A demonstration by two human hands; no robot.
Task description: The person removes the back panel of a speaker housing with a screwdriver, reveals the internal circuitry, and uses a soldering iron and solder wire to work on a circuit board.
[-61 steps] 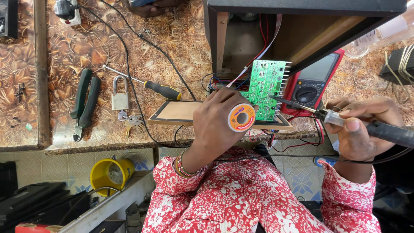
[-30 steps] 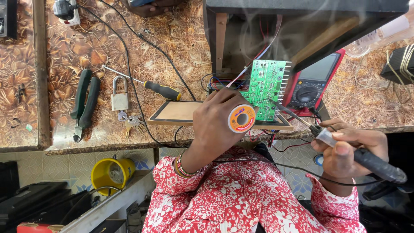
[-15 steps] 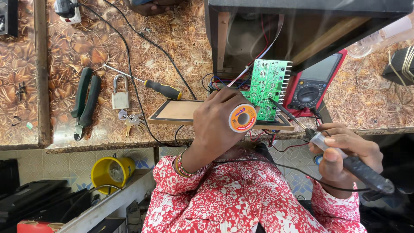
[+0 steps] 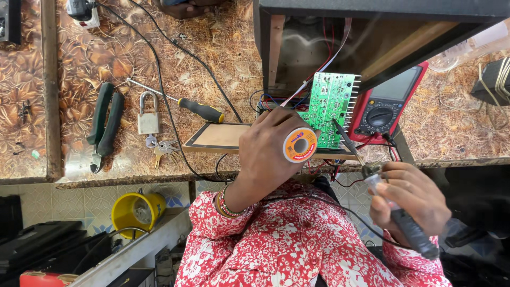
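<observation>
The left hand point(image 4: 271, 146) is gripping a small orange-faced spool of solder wire point(image 4: 300, 144), its fingers curled shut around the reel so that the flat label is facing up toward the camera. It is holding the spool right over the near edge of the table point(image 4: 212, 64), just beside the green circuit board point(image 4: 330, 109), probably so the wire end can be fed to the board without stretching.

The right hand point(image 4: 411, 199) is wrapping its fingers tight around the dark handle of a soldering iron point(image 4: 396, 212), gripping it like a pen. The iron's thin tip is angling up and leftward toward the lower right of the board; whether the tip is touching the board cannot be told. The hand itself is hanging off the table, over the lap (a red and white floral garment is filling the lower frame).

The circuit board is standing tilted against the open cabinet point(image 4: 372, 37), wires running from it into the dark inside, which is keeping its flat side turned to the person. It is resting on a thin brown panel point(image 4: 218, 137). A red multimeter point(image 4: 385, 103) is lying just right of it. Farther left, well apart, a screwdriver point(image 4: 199, 109), a padlock point(image 4: 148, 118) with keys and green-handled pliers point(image 4: 103, 127) are lying on the table.
</observation>
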